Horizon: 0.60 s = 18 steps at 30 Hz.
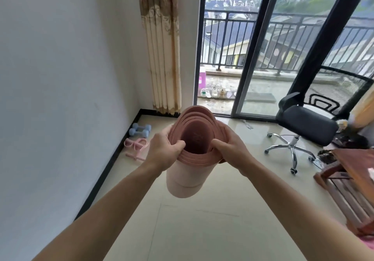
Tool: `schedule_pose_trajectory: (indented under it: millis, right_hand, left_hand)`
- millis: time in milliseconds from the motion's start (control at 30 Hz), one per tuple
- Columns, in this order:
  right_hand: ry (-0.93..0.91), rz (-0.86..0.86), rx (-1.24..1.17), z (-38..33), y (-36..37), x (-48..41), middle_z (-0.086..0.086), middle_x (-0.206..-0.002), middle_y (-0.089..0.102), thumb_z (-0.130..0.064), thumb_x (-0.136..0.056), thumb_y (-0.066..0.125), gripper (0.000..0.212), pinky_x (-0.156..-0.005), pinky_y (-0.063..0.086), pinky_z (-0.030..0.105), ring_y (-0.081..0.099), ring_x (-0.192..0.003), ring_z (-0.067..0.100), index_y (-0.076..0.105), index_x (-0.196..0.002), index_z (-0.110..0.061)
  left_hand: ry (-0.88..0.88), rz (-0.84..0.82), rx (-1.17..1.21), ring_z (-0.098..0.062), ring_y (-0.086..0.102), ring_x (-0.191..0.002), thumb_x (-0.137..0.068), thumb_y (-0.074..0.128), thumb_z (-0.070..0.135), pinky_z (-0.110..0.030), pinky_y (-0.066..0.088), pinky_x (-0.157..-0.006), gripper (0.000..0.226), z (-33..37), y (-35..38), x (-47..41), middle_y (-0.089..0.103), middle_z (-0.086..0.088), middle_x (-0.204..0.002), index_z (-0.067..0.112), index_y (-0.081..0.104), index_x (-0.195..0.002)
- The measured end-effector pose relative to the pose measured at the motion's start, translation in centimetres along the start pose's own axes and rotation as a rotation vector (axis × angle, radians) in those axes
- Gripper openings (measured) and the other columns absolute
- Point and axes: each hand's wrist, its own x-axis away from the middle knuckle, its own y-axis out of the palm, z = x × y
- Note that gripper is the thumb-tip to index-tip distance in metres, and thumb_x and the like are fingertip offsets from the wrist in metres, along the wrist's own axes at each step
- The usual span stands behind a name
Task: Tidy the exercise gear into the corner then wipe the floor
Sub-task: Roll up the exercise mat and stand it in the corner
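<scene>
Now both hands, left [162, 150] and right [229, 149], grip the rolled mat [184, 176] upright, thumbs hooked inside its top.

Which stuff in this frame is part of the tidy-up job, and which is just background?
Job: rolled mat, gripped at its top end by the left hand and right hand; blue dumbbells and pink pull band, lying by the wall; the floor itself.
Lying about: office chair, wooden furniture, curtain, shoes outside.
</scene>
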Motion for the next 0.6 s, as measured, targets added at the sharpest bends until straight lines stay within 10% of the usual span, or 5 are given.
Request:
schedule_pose_trajectory:
  millis: [600]
  right_hand:
    - [-0.067, -0.333, 0.058, -2.4, 3.7, -63.0, 0.000, -0.112, 0.063, -0.020, -0.080, 0.059, 0.071, -0.057, 0.058, 0.033, 0.067, -0.087, 0.024, 0.038, -0.143, -0.047]
  left_hand:
    - [-0.149, 0.331, -0.085, -0.011, 0.063, -0.061, -0.078, 0.063, 0.008, -0.033, 0.055, -0.061, 0.023, -12.3, -3.8, -56.6, 0.069, 0.009, -0.070, 0.023, 0.069, -0.095]
